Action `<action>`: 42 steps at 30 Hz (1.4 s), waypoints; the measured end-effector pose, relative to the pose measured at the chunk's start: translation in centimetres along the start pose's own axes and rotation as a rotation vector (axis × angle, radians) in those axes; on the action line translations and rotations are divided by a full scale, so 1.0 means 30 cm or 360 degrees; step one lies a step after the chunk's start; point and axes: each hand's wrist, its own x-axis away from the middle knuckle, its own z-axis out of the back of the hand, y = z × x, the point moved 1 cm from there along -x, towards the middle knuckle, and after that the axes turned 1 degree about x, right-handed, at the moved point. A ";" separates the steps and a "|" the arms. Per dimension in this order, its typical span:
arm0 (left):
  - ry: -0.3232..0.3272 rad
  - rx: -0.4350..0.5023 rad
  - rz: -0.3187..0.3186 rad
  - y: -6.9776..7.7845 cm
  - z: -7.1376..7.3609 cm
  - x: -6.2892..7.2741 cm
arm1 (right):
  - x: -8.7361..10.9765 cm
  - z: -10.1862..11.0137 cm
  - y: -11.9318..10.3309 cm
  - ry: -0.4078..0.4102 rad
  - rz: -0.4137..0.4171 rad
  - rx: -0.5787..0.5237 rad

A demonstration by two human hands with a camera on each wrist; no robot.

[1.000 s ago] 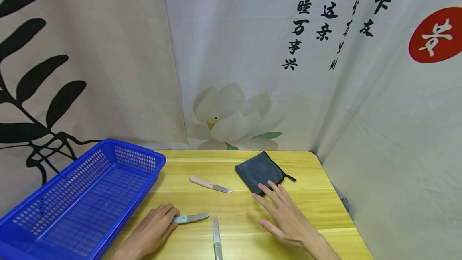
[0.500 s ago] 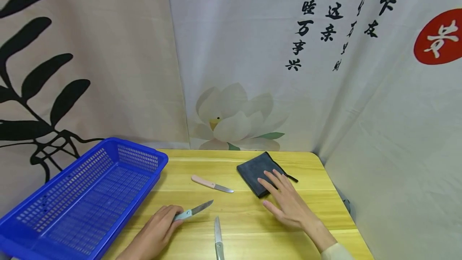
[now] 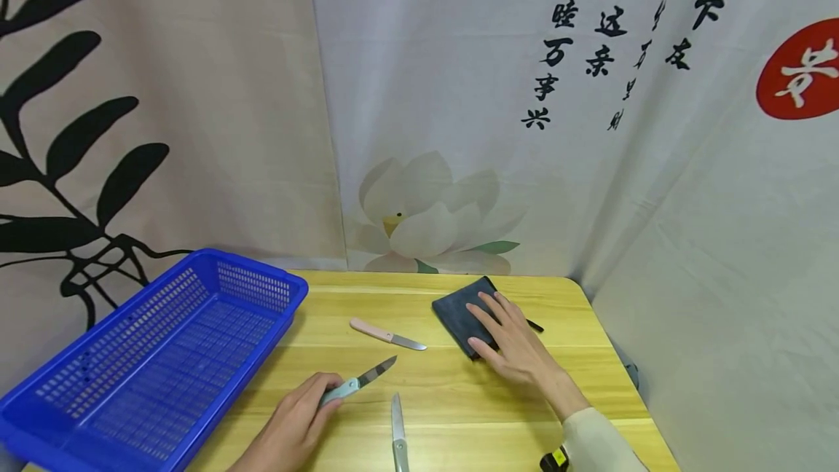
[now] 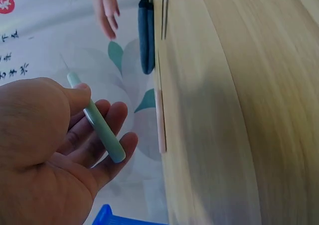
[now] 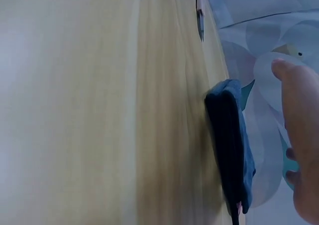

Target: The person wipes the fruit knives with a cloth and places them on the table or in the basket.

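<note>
A knife with a pale green-blue handle (image 4: 103, 130) is pinched between the thumb and fingers of my left hand (image 3: 295, 417); its blade (image 3: 378, 371) points up and to the right, off the table. Over the folded dark blue-grey cloth (image 3: 459, 314) hovers my right hand (image 3: 514, 344), fingers spread. In the right wrist view a gap shows between that hand and the cloth (image 5: 229, 140). A pink-handled knife (image 3: 387, 333) lies left of the cloth. Between my hands lies another knife (image 3: 398, 435) with a grey-green handle, its blade pointing away from me.
A blue perforated plastic basket (image 3: 298, 297) stands on the left, partly along the table's edge. The wooden table (image 3: 491, 414) ends at a printed curtain (image 3: 432, 93) behind and to the right. A black and yellow object (image 3: 555, 459) shows by the right sleeve.
My left hand has lifted its knife from near the tabletop and tilted the blade upward. My right hand has moved forward over the cloth. The head view has shifted slightly.
</note>
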 end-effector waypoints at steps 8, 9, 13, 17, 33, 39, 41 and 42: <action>0.0060 0.0050 -0.0064 0.017 -0.006 0.001 | -0.088 -0.046 0.031 -0.0136 -0.0002 -0.0022; 0.0068 0.0052 -0.0075 0.020 -0.005 0.001 | -0.098 -0.051 0.034 -0.0156 -0.0005 -0.0025; 0.0095 0.0068 -0.0111 0.028 -0.004 0.000 | -0.134 -0.069 0.049 -0.0230 -0.0025 -0.0030; 0.0107 0.0136 -0.0113 0.038 -0.002 -0.004 | -0.156 -0.092 0.073 -0.0301 -0.0102 0.0004; 0.0113 0.0309 0.0069 0.072 0.012 -0.014 | -0.155 -0.162 0.104 -0.0409 -0.0240 0.0033; 0.0107 0.0349 0.0101 0.071 0.012 -0.014 | -0.161 -0.161 0.081 -0.0373 -0.0230 0.0123; 0.0103 0.0361 0.0106 0.072 0.013 -0.015 | -0.161 -0.160 0.073 -0.0352 -0.0228 0.0142; 0.0106 0.0363 0.0105 0.072 0.015 -0.016 | -0.161 -0.161 0.069 -0.0339 -0.0226 0.0152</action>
